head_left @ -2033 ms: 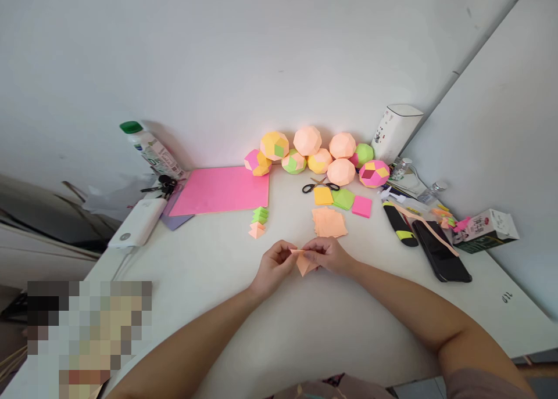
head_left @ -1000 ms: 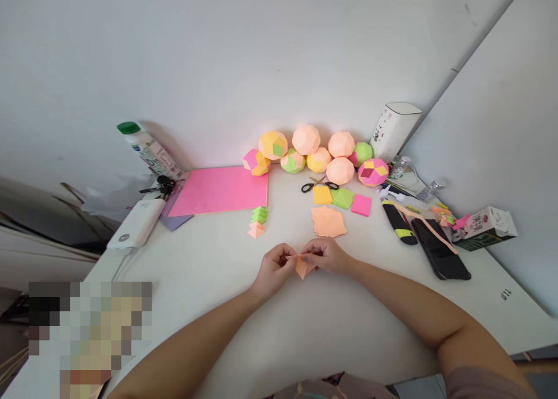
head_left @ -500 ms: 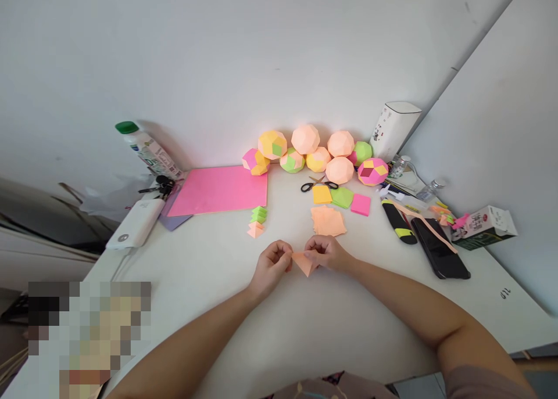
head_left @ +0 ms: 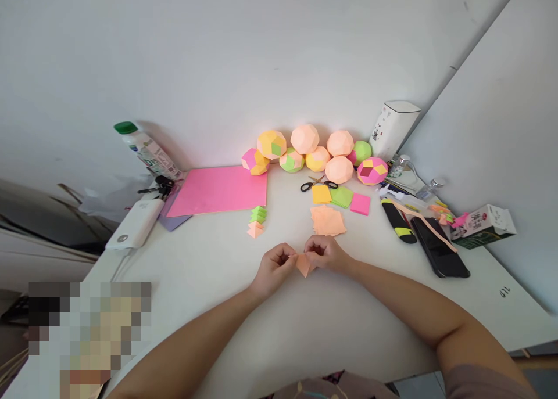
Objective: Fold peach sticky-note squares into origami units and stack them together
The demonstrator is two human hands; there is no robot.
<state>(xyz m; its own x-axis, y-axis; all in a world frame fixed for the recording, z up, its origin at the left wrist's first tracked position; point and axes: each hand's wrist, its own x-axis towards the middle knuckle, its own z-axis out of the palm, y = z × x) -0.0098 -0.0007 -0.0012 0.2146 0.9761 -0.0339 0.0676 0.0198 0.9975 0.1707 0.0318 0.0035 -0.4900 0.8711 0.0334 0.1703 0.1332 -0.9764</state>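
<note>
Between my two hands is a small folded piece of peach paper (head_left: 304,265), its point turned down toward me. My left hand (head_left: 279,266) pinches its left edge, and my right hand (head_left: 326,254) grips the right side. Just beyond lies a stack of peach paper squares (head_left: 328,221). Behind that are yellow paper squares (head_left: 322,194), green paper squares (head_left: 342,197) and pink paper squares (head_left: 360,204). A short row of folded green and peach paper pieces (head_left: 257,220) sits left of the stack.
Black-handled scissors (head_left: 319,184) lie behind the paper squares. Several faceted paper balls (head_left: 339,170) are piled against the wall. A pink board (head_left: 220,190) and a power bank (head_left: 136,225) are on the left; a box cutter (head_left: 399,221), a phone (head_left: 440,248) and a milk carton (head_left: 486,227) are on the right.
My left hand has shifted slightly right, closer to my right hand. Less of the peach paper shows between them, and its left corner is now covered by my fingers.
</note>
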